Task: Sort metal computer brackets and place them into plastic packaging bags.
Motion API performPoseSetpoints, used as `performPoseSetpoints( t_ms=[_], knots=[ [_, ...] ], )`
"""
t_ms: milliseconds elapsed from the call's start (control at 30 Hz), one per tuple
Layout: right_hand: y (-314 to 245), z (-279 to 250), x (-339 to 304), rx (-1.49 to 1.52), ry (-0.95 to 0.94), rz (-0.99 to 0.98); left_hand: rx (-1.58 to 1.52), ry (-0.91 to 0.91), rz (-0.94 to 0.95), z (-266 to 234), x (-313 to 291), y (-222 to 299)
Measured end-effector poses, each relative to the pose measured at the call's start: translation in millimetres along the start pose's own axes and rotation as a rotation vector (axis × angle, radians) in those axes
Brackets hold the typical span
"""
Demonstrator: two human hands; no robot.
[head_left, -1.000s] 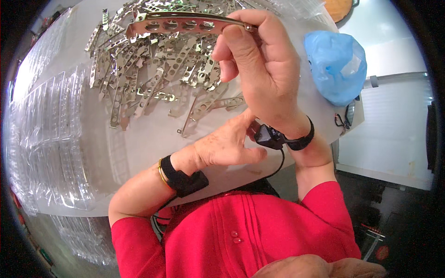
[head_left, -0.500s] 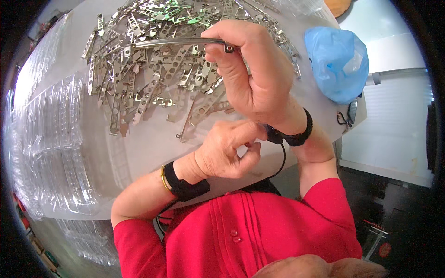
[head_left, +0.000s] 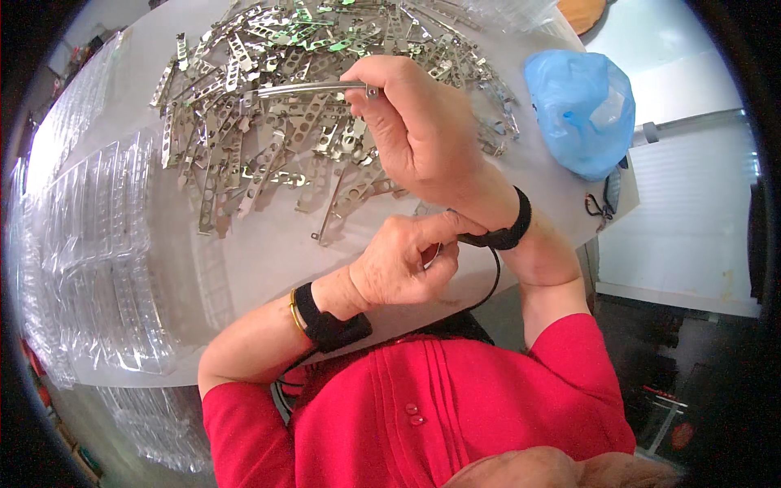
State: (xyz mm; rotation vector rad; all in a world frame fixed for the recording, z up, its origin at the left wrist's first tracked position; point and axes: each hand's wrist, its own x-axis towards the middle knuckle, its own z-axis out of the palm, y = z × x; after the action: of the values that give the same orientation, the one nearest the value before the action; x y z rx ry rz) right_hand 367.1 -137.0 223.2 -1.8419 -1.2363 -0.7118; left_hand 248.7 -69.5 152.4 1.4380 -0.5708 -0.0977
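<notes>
A thin, perforated metal strip [head_left: 313, 86] with a small bent tab at its near end is pinched between the thumb and fingers of my right hand [head_left: 419, 134]. I hold it above the far pile of similar metal strips [head_left: 281, 134]. My left hand [head_left: 403, 264] is under my right wrist, thumb and index finger curled together beside the black wristband [head_left: 514, 228] there. The wrist partly covers these fingertips, and what they grip cannot be made out. One loose strip [head_left: 328, 213] juts out of the pile toward me.
Stacked clear plastic trays [head_left: 106, 252] fill the table's left side. At the right stands a bunched blue plastic bag [head_left: 582, 114], with a dark cord [head_left: 600, 207] near the table edge. A black cable [head_left: 495, 281] hangs from my right wristband. More clear plastic [head_left: 521, 15] lies at the back.
My right hand has moved a little to the left and nearer to me, still gripping the strip, which now looks shorter. My left fingers have shifted slightly against the right wrist.
</notes>
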Motion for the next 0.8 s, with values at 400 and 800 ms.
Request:
performPoseSetpoints(
  t_ms=[400, 800],
  knots=[
    [-1.0, -13.9, -8.2, 0.212, 0.004, 0.362, 0.068, 0.199, 0.023, -19.9, 6.1, 17.1],
    [-42.8, -9.3, 15.4, 0.144, -0.121, -0.188, -0.058, 0.618, -0.110, -93.4, -10.4, 11.9]
  ],
)
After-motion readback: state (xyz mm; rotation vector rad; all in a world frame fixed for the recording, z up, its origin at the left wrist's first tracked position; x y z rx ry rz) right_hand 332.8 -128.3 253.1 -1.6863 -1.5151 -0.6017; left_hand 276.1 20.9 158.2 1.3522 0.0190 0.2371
